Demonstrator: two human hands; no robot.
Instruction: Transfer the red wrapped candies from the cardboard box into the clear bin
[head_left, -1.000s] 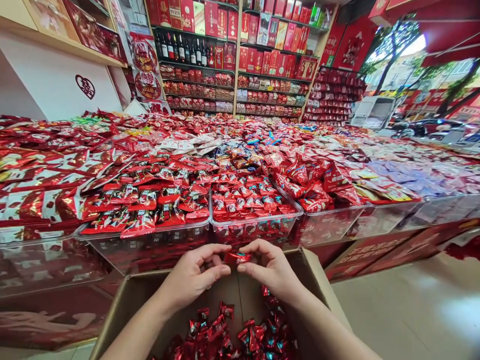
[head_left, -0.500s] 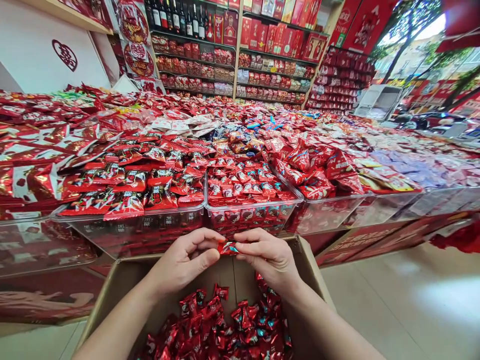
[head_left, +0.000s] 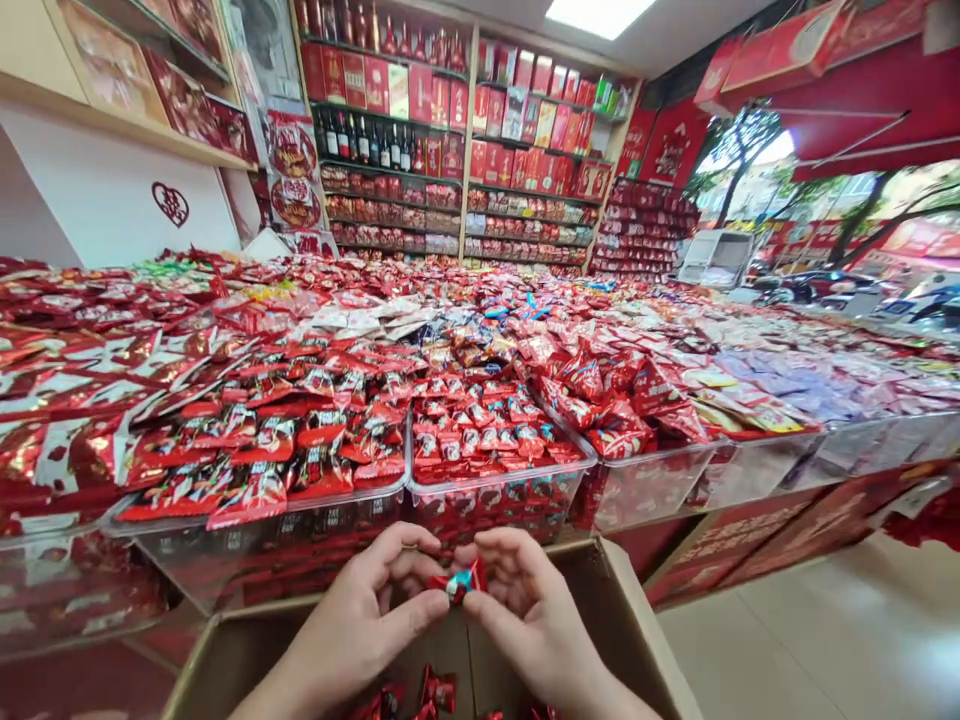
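A small red candy (head_left: pixel 460 582) in a shiny twisted wrapper with a blue patch is held between my two hands. My left hand (head_left: pixel 381 600) grips its left end with thumb and curled fingers. At the other end, the thumb and fingers of my right hand (head_left: pixel 526 605) close around it. Both hands are above a cardboard box (head_left: pixel 626 610), where more red wrapped candies (head_left: pixel 435 690) lie at the bottom. Just beyond my hands stands a clear plastic bin (head_left: pixel 499 490) filled with rows of similar red candies (head_left: pixel 480 425).
To the left is a clear bin of red and black packets (head_left: pixel 274 435). On the right lie larger red pouches (head_left: pixel 622 400) and pale purple packets (head_left: pixel 780 380). Shelves with bottles (head_left: pixel 367 140) and red boxes line the back. Tiled floor (head_left: pixel 795 620) shows at right.
The view has tilted up, so the scene sits lower and more shelving shows. The candy has turned in my fingers, and both thumbs now press its near side.
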